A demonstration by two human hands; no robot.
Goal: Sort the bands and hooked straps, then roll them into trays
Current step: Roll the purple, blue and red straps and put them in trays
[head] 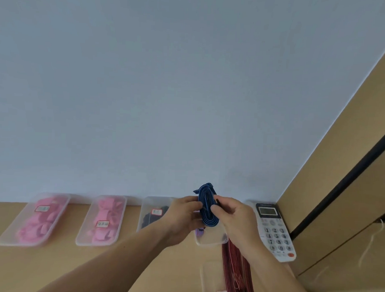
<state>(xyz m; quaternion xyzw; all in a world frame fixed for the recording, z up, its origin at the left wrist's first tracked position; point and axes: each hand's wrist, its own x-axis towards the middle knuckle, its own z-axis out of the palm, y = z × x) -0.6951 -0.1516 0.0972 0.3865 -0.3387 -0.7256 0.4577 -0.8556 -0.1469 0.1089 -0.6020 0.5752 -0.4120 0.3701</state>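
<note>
We see both hands raised over the bench (129, 248). The left hand (181, 216) and right hand (231, 215) pinch one coiled blue strap (207, 206) between them, held upright above a clear tray (210, 242). Red-striped straps (233, 267) lie by the right forearm, a pink-filled tray (20, 243) is far left, and a phone (276, 231) is on the right.

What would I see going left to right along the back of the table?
Pink tray → second pink tray → tray of dark straps → blue strap, held up → phone.
</note>
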